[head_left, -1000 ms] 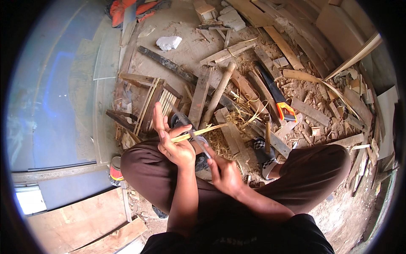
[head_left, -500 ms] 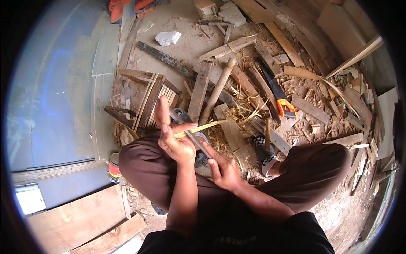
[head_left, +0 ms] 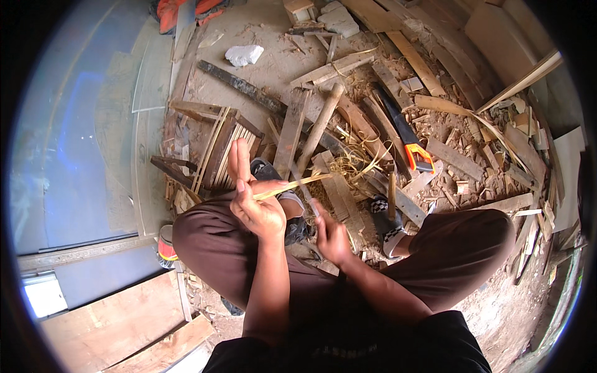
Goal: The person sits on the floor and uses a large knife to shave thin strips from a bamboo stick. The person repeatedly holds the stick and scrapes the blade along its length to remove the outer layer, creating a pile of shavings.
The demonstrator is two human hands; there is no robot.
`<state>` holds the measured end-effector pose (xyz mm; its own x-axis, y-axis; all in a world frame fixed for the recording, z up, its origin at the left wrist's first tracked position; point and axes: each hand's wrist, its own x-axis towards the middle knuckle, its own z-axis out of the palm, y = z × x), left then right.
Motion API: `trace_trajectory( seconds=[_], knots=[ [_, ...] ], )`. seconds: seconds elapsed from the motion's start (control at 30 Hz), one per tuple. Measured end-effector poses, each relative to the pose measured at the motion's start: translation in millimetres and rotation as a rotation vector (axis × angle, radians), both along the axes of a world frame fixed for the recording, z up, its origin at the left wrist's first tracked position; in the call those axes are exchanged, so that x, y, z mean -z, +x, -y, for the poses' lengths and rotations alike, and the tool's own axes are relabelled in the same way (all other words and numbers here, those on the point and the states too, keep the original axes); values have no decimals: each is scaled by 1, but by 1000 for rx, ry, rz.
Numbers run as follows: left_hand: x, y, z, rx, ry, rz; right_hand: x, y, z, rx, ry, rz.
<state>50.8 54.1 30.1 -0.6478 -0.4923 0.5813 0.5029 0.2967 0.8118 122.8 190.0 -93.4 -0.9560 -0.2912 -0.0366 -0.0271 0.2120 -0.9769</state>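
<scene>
Between the thumb and fingers of my left hand (head_left: 260, 208) a thin yellowish strip, likely bamboo or wood (head_left: 295, 184), is pinched; its free end points right. Two of that hand's fingers stick up. My right hand (head_left: 333, 239) is closed round a knife (head_left: 303, 185), whose narrow grey blade is blurred by motion and crosses the strip near its middle. Whether the blade touches the strip I cannot tell. Curly pale shavings (head_left: 354, 163) lie beyond the strip, among boards on the ground.
A handsaw with orange handle (head_left: 420, 158) lies right of the shavings. Slatted wooden frame (head_left: 233, 146) stands ahead of my left knee. A round pole (head_left: 320, 127), several planks (head_left: 457, 161) and a white stone (head_left: 244, 55) lie beyond. A red can (head_left: 166, 244) is beside my left knee.
The knife has moved right and outward along the strip, away from my left fingers. My right hand shifted slightly right; my left hand keeps its pinch.
</scene>
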Motion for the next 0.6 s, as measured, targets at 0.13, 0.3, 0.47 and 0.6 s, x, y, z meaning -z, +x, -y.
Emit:
trace_trajectory(
  seconds=[0.13, 0.3, 0.47, 0.6],
  knots=[
    [4, -6, 9, 3, 94, -45, 38, -15, -8, 29, 220, 259],
    [5, -5, 12, -6, 80, -30, -38, -11, -5, -129, -6, 85],
    [5, -7, 3, 11, 82, -60, 24, -11, 0, -39, 264, 441],
    [6, -4, 4, 32, 58, -32, 29, -20, -14, -3, 313, 274]
  ],
)
